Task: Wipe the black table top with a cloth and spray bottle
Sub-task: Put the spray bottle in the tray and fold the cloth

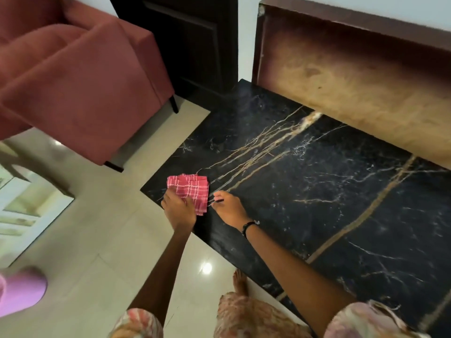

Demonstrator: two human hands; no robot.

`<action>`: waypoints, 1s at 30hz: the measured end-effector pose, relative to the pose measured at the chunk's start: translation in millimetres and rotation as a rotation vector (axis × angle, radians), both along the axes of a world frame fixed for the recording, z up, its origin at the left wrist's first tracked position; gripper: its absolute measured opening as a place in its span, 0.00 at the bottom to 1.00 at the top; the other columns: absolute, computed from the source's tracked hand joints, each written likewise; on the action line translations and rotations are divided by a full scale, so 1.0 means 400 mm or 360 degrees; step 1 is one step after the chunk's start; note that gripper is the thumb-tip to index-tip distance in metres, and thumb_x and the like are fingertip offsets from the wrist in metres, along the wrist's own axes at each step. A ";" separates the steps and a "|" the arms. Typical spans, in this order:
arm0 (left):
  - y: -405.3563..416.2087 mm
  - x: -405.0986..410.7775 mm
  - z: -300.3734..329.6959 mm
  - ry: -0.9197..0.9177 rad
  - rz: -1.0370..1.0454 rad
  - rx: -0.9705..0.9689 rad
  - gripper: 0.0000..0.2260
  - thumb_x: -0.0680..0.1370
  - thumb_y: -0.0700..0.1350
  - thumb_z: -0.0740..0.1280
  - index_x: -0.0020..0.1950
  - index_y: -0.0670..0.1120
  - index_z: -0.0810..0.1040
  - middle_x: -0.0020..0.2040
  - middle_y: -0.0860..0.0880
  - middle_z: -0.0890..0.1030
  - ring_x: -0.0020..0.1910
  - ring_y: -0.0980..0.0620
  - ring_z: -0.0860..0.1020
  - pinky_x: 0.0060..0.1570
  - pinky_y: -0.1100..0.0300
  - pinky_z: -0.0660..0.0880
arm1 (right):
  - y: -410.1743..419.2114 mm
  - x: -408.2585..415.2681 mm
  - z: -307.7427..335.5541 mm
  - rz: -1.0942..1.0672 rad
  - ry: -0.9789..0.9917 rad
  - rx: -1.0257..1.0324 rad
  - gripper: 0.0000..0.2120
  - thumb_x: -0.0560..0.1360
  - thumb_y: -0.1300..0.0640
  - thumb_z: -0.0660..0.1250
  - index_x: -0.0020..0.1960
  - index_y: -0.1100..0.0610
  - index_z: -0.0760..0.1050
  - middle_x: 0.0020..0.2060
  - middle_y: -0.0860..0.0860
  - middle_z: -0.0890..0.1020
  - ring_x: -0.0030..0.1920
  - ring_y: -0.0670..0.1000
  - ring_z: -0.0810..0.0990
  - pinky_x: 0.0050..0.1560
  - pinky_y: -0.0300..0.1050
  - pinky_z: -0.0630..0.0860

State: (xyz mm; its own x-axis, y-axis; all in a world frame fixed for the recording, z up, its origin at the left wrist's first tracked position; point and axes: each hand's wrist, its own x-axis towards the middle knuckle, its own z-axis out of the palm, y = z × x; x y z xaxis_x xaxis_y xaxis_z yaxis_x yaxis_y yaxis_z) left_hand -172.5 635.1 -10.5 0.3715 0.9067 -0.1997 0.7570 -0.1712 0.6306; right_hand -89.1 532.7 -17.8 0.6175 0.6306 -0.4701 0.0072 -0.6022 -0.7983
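1. Black table top (317, 191), dark marble with gold and white veins; the near left corner is in view, the right end runs out of frame; the far edge is hidden under a brown wooden panel (353, 69) that stands along it.
2. Cloth (189, 191), red with white checks, folded into a rough square; it lies on the table top at the near left corner, just inside the edge.
3. Left hand (179, 211) rests on the cloth's near left part, fingers laid over the fabric; fingertips hard to separate from the folds, so cannot tell whether they pinch it or only press down.
4. Right hand (229, 208) lies flat on the marble just beside the cloth's right edge, fingers held together and pointing at the cloth; whether the tips touch it is unclear; nothing seen in its grasp; a dark band (250, 225) circles the wrist.
5. Both forearms are bare; patterned sleeves are cut off at the bottom edge.
6. A bare foot (240, 281) stands on the pale tiled floor (97, 240), partly hidden by the patterned clothing.
7. Red armchair (85, 81) at upper left, cropped by the frame; a blurred pink shape (19, 291) at lower left, not identifiable.
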 end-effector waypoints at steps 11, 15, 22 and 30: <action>0.097 0.029 -0.056 -0.0001 0.0184 -0.0216 0.29 0.71 0.38 0.72 0.66 0.36 0.61 0.66 0.34 0.65 0.61 0.34 0.71 0.59 0.41 0.72 | 0.087 -0.015 -0.052 -0.0066 0.0156 0.0047 0.18 0.77 0.64 0.64 0.67 0.60 0.70 0.64 0.57 0.74 0.60 0.55 0.77 0.56 0.44 0.75; 0.144 0.031 -0.033 -0.0326 0.0478 -0.1074 0.30 0.68 0.39 0.75 0.66 0.37 0.65 0.61 0.38 0.76 0.56 0.39 0.78 0.59 0.43 0.75 | 0.062 -0.004 -0.050 -0.0164 0.0277 0.0150 0.16 0.78 0.63 0.64 0.65 0.59 0.72 0.63 0.56 0.76 0.58 0.52 0.78 0.56 0.42 0.76; 0.023 0.084 0.051 -0.0520 0.0107 -0.1699 0.24 0.69 0.41 0.73 0.63 0.40 0.73 0.50 0.42 0.82 0.47 0.46 0.80 0.47 0.52 0.77 | -0.096 0.043 -0.002 -0.0633 0.0983 0.0362 0.19 0.77 0.46 0.66 0.64 0.53 0.72 0.56 0.51 0.81 0.52 0.47 0.81 0.46 0.40 0.77; -0.325 0.201 0.119 -0.0405 -0.0501 -0.1732 0.16 0.72 0.46 0.70 0.59 0.44 0.78 0.53 0.42 0.84 0.52 0.46 0.81 0.57 0.49 0.77 | -0.448 0.107 0.027 -0.0903 0.1359 0.0962 0.24 0.73 0.46 0.71 0.65 0.56 0.75 0.59 0.57 0.82 0.58 0.54 0.82 0.51 0.46 0.80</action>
State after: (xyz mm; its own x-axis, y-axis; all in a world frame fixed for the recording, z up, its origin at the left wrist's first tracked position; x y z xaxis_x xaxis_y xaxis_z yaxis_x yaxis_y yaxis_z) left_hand -92.0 505.2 37.0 0.6915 0.1622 -0.7039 0.6074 0.3968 0.6882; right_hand -46.3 353.3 -7.0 0.5116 0.6292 -0.5852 -0.8108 0.1281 -0.5711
